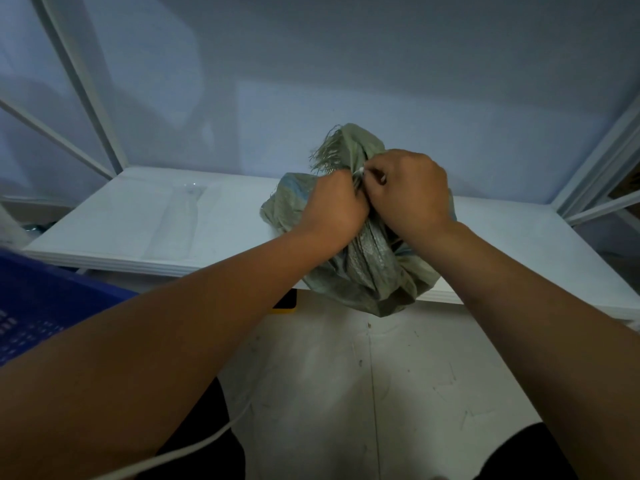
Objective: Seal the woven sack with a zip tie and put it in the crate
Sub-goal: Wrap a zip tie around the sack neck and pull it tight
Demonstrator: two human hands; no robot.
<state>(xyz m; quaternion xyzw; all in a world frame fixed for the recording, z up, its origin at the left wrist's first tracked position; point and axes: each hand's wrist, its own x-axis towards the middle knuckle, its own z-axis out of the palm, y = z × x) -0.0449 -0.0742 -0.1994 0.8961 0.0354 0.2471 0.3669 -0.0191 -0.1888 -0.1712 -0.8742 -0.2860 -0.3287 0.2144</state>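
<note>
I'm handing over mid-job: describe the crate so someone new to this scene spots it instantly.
Start at the white table where the green sack sits. Drop below its front left corner to the picture's left edge: the crate is there, partly behind the left forearm. It is the only blue thing, with rows of small slots.

Left grip (pixel 334 202) and right grip (pixel 412 192) are both curled tight, knuckles touching.

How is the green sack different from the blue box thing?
The sack is grey-green, soft and crumpled; the crate is blue, with rows of slots. The sack sits on the white table, held by the left hand and right hand; the crate stands at the left, untouched. Both can hold things.
</note>
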